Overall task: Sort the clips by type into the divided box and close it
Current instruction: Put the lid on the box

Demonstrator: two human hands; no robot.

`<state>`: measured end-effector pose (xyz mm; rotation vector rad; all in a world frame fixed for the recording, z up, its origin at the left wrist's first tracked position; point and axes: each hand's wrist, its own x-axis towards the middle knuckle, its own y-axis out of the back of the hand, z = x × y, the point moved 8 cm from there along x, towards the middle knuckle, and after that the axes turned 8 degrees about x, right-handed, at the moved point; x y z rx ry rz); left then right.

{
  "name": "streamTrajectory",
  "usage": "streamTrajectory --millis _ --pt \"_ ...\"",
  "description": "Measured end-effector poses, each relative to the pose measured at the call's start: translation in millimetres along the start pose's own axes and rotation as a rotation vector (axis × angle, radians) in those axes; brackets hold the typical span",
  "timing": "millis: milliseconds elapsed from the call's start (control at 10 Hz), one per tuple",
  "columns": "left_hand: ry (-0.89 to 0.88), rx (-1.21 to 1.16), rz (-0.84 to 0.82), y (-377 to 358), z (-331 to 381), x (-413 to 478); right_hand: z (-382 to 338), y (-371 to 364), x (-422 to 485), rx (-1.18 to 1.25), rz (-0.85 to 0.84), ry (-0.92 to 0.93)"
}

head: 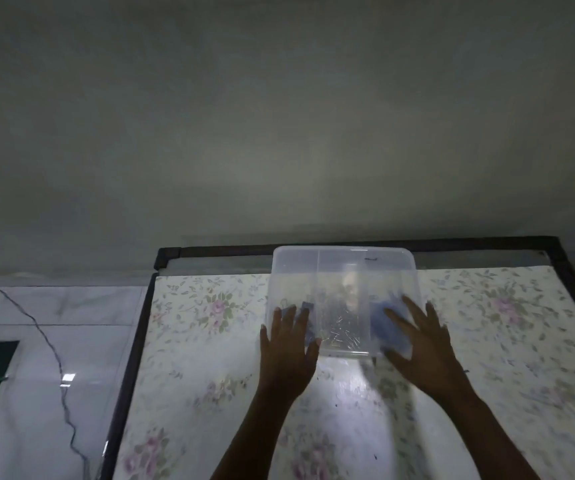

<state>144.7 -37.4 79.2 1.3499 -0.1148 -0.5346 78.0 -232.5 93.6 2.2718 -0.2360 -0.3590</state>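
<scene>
Grip spread flat, left hand (288,341) and right hand (417,344) pressing straight-fingered on the divided box (343,268) at the bench's (210,375) far edge, clips (339,332) inside; closing step, apparently, wanting even downward pressure next.

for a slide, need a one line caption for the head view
Left hand and right hand lie flat on the divided box holding clips, on a floral table.

Open tablecloth (192,341) lies either side of the box (343,271); wall (279,133) rises just behind
</scene>
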Motion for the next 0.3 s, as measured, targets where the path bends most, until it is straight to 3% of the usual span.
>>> streamTrajectory --millis 200,300 --pt "-0.099 -0.515 0.146 147 51 -2 -77 118 2 0.571 0.346 -0.086" --pt "-0.121 -0.650 0.309 216 69 -16 -126 156 -6 0.721 0.363 -0.048"
